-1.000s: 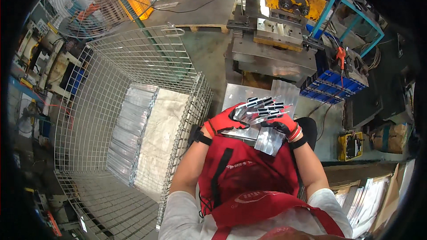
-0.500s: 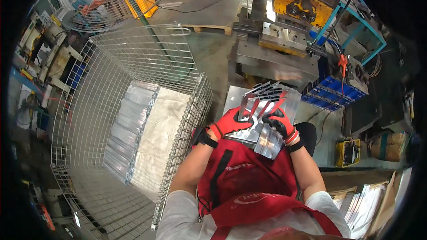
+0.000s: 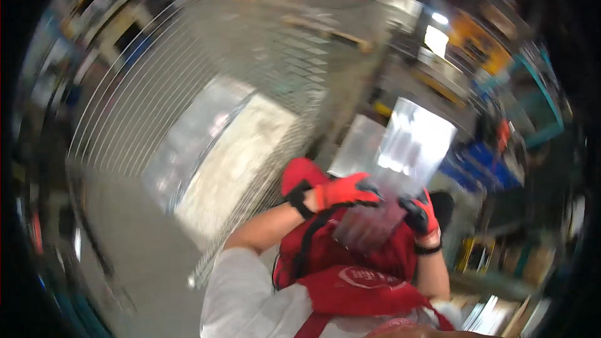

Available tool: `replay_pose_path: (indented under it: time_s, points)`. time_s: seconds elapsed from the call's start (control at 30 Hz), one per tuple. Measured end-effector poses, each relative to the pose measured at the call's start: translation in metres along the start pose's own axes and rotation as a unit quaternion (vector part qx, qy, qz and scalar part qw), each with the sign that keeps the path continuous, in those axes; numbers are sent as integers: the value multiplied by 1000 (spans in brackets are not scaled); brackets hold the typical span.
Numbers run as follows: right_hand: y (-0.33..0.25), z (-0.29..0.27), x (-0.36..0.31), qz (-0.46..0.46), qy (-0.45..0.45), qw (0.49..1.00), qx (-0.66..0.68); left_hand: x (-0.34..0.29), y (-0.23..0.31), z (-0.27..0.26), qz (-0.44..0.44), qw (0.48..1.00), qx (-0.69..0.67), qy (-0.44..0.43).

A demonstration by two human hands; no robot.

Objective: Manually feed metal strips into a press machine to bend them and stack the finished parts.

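Red-gloved left hand [image 3: 341, 193] and right hand [image 3: 421, 214] both gripping shiny metal sheet [image 3: 400, 163] — wire cage [image 3: 188, 119] just beside

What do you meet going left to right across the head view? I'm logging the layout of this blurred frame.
Tall wire mesh cage → pale flat sheets stacked inside it → left hand in a red and black glove → shiny flat metal sheet held up → right hand in a matching glove → blue crate.
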State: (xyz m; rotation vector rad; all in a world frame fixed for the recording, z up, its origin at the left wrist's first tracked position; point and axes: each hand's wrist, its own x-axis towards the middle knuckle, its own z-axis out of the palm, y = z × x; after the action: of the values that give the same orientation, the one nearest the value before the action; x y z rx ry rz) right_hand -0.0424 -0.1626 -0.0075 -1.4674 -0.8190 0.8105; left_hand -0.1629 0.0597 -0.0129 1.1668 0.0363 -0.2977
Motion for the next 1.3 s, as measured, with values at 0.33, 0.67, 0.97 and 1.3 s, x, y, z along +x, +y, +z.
replay_pose_path:
  time_s: [0.33,0.67,0.97,1.3]
  points:
    - [-5,32,-25,42,106,985,127,-1,-34,34,112,990,83,11]
    - [32,28,-20,-79,152,983,-63,-2,-56,39,87,995,16,54]
    - [31,26,23,50,79,985,145,-2,-77,33,58,987,-140,52]
    - [-112,58,81,162,148,960,174,-11,22,50,132,959,-207,142]
